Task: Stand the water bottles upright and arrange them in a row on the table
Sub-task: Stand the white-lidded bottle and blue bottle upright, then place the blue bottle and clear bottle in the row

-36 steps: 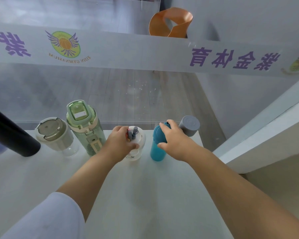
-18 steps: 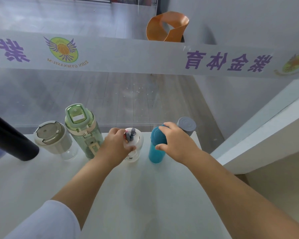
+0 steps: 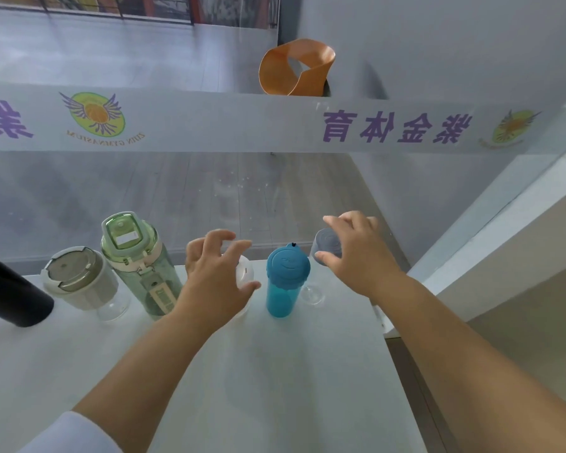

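Note:
Several bottles stand upright in a row along the far edge of the white table (image 3: 275,387). From left to right they are a grey-lidded clear bottle (image 3: 79,279), a green bottle (image 3: 134,256), a white bottle (image 3: 246,275), a blue bottle (image 3: 286,282) and a grey-capped clear bottle (image 3: 328,244). My left hand (image 3: 216,279) hovers over the white bottle with fingers spread and hides most of it. My right hand (image 3: 356,256) is open beside the grey cap, with the thumb at its lower edge and the fingers arched above it.
A black cylinder (image 3: 10,295) juts in at the far left of the table. Behind the row runs a glass wall with a frosted band and purple lettering (image 3: 396,127). The table's right edge (image 3: 389,335) borders a white ledge.
My left hand has let go of the white bottle and lifted with fingers spread. My right hand has left the blue bottle and moved right to the grey-capped one.

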Tool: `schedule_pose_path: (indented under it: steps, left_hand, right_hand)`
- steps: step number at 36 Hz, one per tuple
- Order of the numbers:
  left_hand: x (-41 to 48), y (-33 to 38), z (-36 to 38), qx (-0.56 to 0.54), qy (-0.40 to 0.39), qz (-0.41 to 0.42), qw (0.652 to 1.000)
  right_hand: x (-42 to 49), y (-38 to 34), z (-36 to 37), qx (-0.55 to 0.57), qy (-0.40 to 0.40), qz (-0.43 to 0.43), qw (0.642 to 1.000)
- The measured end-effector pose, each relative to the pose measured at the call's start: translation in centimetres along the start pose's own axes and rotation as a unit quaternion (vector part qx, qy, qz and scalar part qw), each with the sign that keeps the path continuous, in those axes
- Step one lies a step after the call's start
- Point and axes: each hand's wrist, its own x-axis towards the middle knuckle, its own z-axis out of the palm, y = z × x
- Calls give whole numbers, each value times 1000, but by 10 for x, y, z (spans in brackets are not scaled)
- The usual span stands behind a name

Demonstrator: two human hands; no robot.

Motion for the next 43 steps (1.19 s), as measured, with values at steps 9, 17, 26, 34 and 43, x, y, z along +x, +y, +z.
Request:
schedule_pose_path:
  steps: [9, 17, 26, 34, 43]
  left_hand:
    - [16, 21, 19, 64, -91, 77, 991]
    - [35, 36, 32, 77, -182, 68, 978]
    - [47, 39, 45, 7, -219, 31, 975]
    - [50, 43, 50, -15, -210, 37, 977]
    - [47, 41, 51, -28, -194, 45, 980]
  right_hand:
    - [1, 9, 12, 115, -86, 29, 989]
    - [-6, 27, 11, 106, -66, 47, 991]
    - [-9, 47, 4, 111, -81, 87, 987]
    - [-11, 52, 2, 110, -68, 89, 988]
    - [-9, 52, 1, 121, -83, 69, 987]
